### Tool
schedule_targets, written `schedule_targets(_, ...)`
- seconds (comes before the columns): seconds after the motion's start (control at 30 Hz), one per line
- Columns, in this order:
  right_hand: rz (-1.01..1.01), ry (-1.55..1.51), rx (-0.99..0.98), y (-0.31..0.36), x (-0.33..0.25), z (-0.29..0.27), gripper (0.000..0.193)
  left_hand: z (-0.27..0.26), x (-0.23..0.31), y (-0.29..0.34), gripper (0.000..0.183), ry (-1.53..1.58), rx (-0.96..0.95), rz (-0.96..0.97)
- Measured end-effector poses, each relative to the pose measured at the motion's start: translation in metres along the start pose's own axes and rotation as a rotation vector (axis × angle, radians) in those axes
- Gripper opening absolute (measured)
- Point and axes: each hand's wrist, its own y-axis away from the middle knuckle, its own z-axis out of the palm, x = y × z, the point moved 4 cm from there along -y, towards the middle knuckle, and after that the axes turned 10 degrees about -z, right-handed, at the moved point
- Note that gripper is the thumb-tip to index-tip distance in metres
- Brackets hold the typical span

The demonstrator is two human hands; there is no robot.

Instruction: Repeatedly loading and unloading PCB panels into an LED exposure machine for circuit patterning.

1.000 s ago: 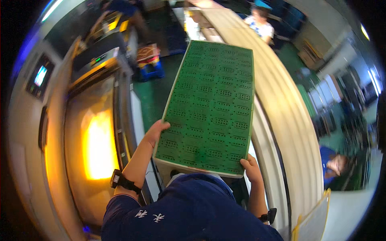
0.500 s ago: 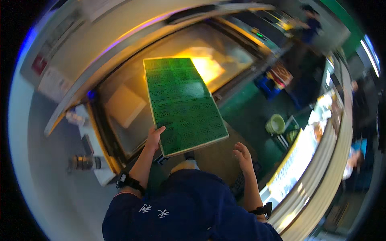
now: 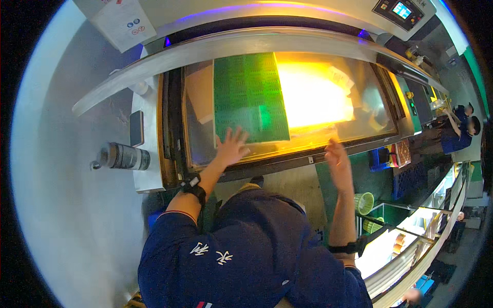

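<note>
A green circuit board panel (image 3: 250, 97) lies on the lit glass bed (image 3: 313, 141) of a framed machine, left of the bright yellow glow. My left hand (image 3: 232, 147) is over the panel's near left edge, its fingers spread and not gripping; whether the fingertips touch the board I cannot tell. My right hand (image 3: 338, 160) is raised by the bed's front edge, to the right of the panel. It holds nothing, and its fingers are loosely extended.
A curved metal bar (image 3: 236, 47) spans the bed's far side. At left, a bottle (image 3: 123, 156) and phone (image 3: 136, 128) lie on a ledge. A control screen (image 3: 402, 10) is at upper right. Right of me are a green basket (image 3: 364, 203) and a co-worker (image 3: 457, 133).
The panel has gone from my left hand onto the glass, farther forward. My left hand has let go and spread its fingers. My right hand has moved forward to the bed's edge.
</note>
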Motion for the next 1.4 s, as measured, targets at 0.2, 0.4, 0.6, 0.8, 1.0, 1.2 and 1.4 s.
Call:
schedule_targets(0.2, -0.838, 0.761, 0.649, -0.116, -0.155, -0.109, 0.068, 0.032, 0.008, -0.01, 0.068, -0.084, 0.125, 0.001)
schedule_targets(0.4, -0.75, 0.971, 0.518, -0.153, -0.176, -0.153, 0.037, 0.031, 0.02, -0.013, 0.073, -0.074, 0.093, 0.013)
schedule_targets(0.6, -0.518, 0.869, 0.138, -0.082, -0.118, -0.109, 0.027, 0.014, 0.118, 0.052, 0.073, 0.418, -0.449, 0.381)
schedule_targets(0.8, -0.014, 0.986, -0.686, 0.013, 0.12, -0.013, 0.033, -0.079, 0.211, 0.053, 0.057, 0.995, -0.864, 0.812)
schedule_targets(1.0, 0.064, 0.779, -0.941, 0.022, 0.186, 0.029, 0.032, -0.006, 0.175, -0.093, 0.063, 0.064, 0.08, -0.151)
schedule_targets(1.2, -0.016, 0.529, -1.085, 0.025, 0.219, 0.042, 0.037, 0.047, 0.166, -0.107, 0.066, -0.139, 0.16, -0.378)
schedule_targets(1.4, -0.07, 0.236, -1.166, 0.012, 0.225, -0.001, 0.045, 0.05, 0.162, -0.117, 0.071, -0.189, 0.226, -0.382)
